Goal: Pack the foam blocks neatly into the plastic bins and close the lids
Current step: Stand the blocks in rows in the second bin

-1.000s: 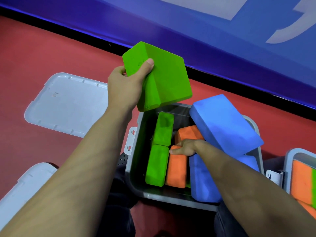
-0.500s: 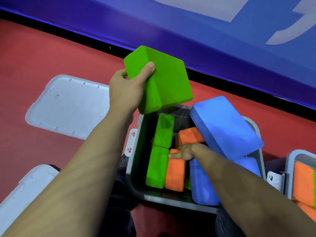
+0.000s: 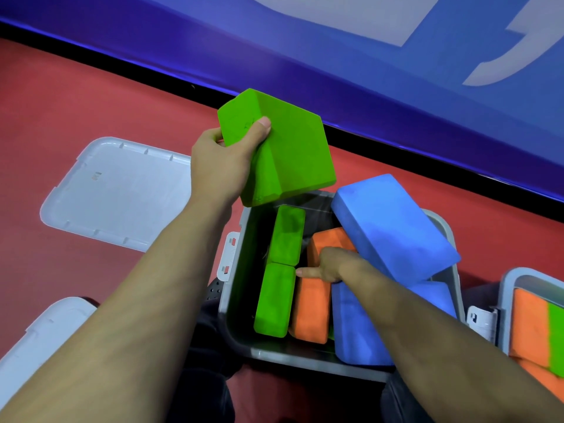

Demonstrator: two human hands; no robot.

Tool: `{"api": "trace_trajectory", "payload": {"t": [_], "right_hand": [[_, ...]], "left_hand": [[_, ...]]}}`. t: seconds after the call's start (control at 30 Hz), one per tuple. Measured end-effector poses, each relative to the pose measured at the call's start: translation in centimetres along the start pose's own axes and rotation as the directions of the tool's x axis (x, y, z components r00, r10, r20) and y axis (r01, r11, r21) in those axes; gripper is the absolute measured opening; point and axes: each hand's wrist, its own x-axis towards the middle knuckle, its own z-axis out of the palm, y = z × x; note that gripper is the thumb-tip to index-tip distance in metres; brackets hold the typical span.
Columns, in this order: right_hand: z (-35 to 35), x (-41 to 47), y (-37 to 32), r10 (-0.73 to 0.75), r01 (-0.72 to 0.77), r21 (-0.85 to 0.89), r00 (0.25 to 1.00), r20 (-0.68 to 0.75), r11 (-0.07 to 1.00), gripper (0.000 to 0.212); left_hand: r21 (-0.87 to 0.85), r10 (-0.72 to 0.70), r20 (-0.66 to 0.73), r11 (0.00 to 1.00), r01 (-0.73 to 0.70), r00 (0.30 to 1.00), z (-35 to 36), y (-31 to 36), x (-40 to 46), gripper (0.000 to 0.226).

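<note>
My left hand (image 3: 219,166) grips a large green foam block (image 3: 293,154) in the air over the far left corner of the open grey bin (image 3: 305,360). Inside the bin, two green blocks (image 3: 273,303) stand on edge along the left wall. Beside them are two orange blocks (image 3: 311,312) and an upright blue block (image 3: 354,328). A big blue block (image 3: 393,227) lies tilted across the bin's right side, sticking out above the rim. My right hand (image 3: 334,264) reaches into the bin and holds the top of the near orange block, with the thumb pointing left and the fingers hidden.
Two grey lids lie on the red floor, one to the left (image 3: 122,190) and one at the near left (image 3: 36,340). A second bin (image 3: 509,288) at the right edge holds orange and green blocks. A blue barrier (image 3: 366,56) runs along the back.
Almost nothing has changed: the view has shifted slightly, and both hands keep their holds in the same places.
</note>
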Motion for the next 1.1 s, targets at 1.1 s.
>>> {"api": "trace_trajectory", "payload": {"t": [1.1], "right_hand": [[-5.7, -6.1, 9.5, 0.178, 0.066, 0.885, 0.970, -0.165, 0.460, 0.075]], "left_hand": [[-0.261, 0.046, -0.056, 0.964, -0.059, 0.997, 0.5, 1.6, -0.2, 0.063]]}}
